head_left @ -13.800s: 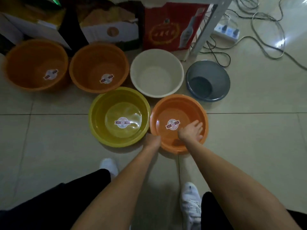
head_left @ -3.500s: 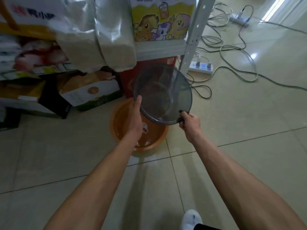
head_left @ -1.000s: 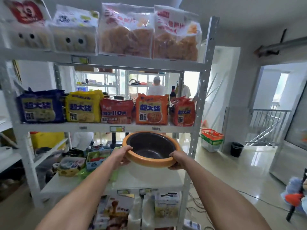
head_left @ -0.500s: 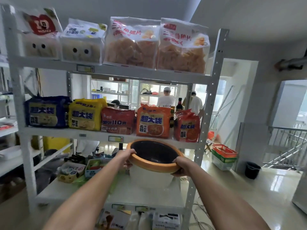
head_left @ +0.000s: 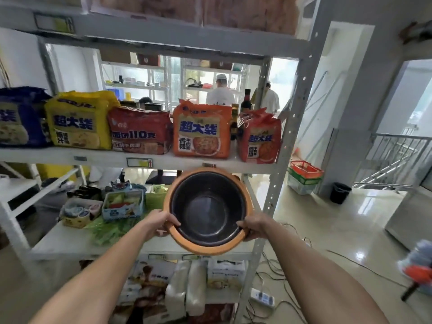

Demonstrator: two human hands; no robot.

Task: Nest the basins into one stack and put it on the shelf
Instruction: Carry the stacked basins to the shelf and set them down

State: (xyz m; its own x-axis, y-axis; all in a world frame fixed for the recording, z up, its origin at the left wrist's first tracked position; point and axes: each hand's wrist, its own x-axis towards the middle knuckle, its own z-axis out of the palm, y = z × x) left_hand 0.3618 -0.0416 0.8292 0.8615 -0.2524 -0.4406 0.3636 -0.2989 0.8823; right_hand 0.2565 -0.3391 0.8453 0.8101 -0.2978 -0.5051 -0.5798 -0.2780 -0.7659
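Both hands hold the nested stack of round plastic basins (head_left: 208, 210), an orange rim outermost and a dark grey basin innermost, at the front right of the white metal shelf (head_left: 70, 244). Left hand (head_left: 161, 222) grips the near-left rim, fingers curled over the edge; right hand (head_left: 253, 226) grips the near-right rim the same way. A grip on opposite sides likely keeps the stack level and the basins seated in one another.

Stack sits in the gap between the noodle-packet board above and the lower white board, beside the right-hand perforated steel upright (head_left: 284, 146). Cannot tell whether its base rests on the board yet or hangs just over it. That bay has bare board on the right; small boxed goods (head_left: 122, 203) and green packets (head_left: 109, 228) fill the left, which probably explains the spot chosen.

Against the frame half a second back: the view has closed in and tipped down, so the basin interior shows fuller and rounder, and the stack lies deeper under the noodle shelf. The white basin wall seen then below the orange rim is now hidden. Hands are unchanged on the rim.
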